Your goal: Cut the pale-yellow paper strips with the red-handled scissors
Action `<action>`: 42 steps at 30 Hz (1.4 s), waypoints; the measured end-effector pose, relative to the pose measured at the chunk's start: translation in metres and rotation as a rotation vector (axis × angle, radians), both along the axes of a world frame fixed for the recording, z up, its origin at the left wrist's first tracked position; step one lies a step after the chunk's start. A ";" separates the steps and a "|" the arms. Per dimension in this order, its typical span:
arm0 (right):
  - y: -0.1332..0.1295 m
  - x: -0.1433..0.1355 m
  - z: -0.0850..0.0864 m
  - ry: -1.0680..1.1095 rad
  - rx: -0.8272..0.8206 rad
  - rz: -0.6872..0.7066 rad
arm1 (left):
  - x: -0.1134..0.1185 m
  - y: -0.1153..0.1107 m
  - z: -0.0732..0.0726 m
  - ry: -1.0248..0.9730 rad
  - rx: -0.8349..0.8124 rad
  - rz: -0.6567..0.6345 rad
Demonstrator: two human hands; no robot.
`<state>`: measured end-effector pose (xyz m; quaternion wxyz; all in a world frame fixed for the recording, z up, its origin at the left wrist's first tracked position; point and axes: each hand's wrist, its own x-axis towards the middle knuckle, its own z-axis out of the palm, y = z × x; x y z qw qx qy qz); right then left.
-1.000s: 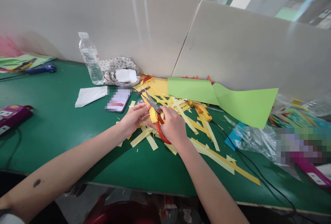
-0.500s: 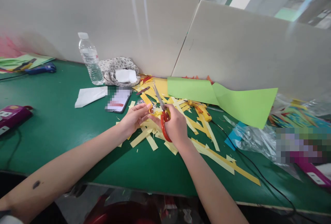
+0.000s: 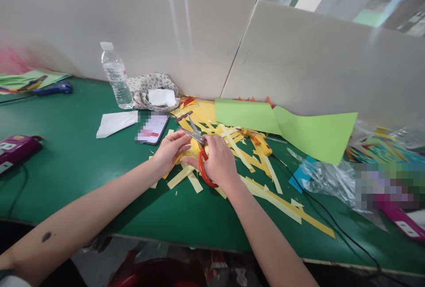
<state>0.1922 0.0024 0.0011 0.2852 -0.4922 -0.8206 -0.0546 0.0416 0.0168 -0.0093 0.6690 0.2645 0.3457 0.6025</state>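
My right hand is closed around red-handled scissors. Their blades are spread, one reaching left to the fingertips of my left hand, the other pointing up and away. My left hand is pinched, with a small yellow paper strip partly showing at its fingers; the rest is hidden by the hands and blades. Below both hands lies a loose heap of pale and deep yellow paper strips on the green table.
A yellow glue gun with a black cord lies to the right, near green sheets and clear plastic. At the left are a phone, a white tissue, a water bottle and a patterned pouch.
The scissors have swung from pointing upward to pointing left, and their blades have spread at my left fingertips. My right hand has shifted slightly left; the yellow strip is now more hidden.
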 end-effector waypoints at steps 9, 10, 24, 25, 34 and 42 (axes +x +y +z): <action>-0.002 0.001 0.001 -0.021 0.020 -0.022 | 0.000 0.000 0.001 0.000 -0.028 -0.075; -0.002 0.001 0.001 -0.028 0.026 -0.023 | 0.000 0.000 0.001 -0.002 -0.023 -0.084; 0.002 0.005 -0.003 -0.021 0.089 -0.028 | -0.004 0.003 -0.004 -0.005 0.016 -0.204; 0.002 0.005 -0.003 -0.018 0.091 -0.025 | -0.004 0.003 -0.003 -0.006 0.018 -0.205; 0.002 0.005 -0.004 0.002 0.095 -0.018 | -0.004 0.004 0.000 -0.027 -0.028 -0.198; 0.000 0.004 -0.002 0.053 0.080 -0.027 | -0.003 0.002 0.004 -0.054 0.001 -0.189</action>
